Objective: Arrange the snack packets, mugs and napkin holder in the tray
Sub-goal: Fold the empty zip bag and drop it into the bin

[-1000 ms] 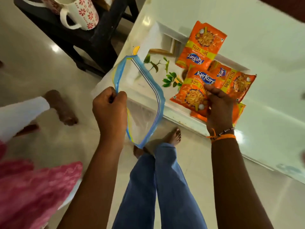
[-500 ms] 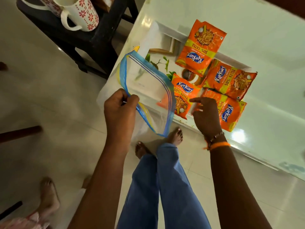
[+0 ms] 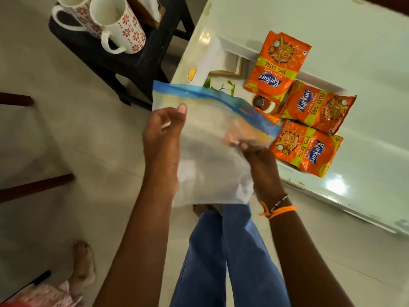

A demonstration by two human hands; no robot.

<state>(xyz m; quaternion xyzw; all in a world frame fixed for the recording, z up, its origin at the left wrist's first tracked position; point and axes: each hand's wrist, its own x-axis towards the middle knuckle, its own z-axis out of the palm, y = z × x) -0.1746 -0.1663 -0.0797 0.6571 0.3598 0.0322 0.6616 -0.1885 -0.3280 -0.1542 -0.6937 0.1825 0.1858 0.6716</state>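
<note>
**Clear zip bag held in both hands beside the tray of snack packets**

A clear zip bag [image 3: 212, 156] with a blue seal strip is being held at the centre of the frame, above the person's jeans [image 3: 221, 258]. Its left side is being gripped by the left hand [image 3: 162, 138], thumb laid on the front of the plastic. The lower right part is being pinched by the right hand [image 3: 259, 165], whose fingers are partly veiled by the plastic. Orange and beaded bands [image 3: 278, 208] are being worn on the right wrist.

In the upper right of the frame a white tray [image 3: 223, 43] is being seen on a pale table [image 3: 365, 41]. Three orange snack packets are lying in it: the top packet [image 3: 277, 67] at the far side, the middle packet [image 3: 318, 107] just below and to its right, and the bottom packet [image 3: 307, 149] nearest the bag, overhanging the tray's near rim. Whether a fourth packet is lying under the bag's seal cannot be told.

In the upper left, two white mugs with red flower print, the left mug [image 3: 73, 14] and the right mug [image 3: 117, 27], are being shown side by side on a dark stool [image 3: 130, 63], with a wooden napkin holder [image 3: 147, 12] just behind them. Another person's foot [image 3: 83, 262] is being shown at the lower left.
</note>
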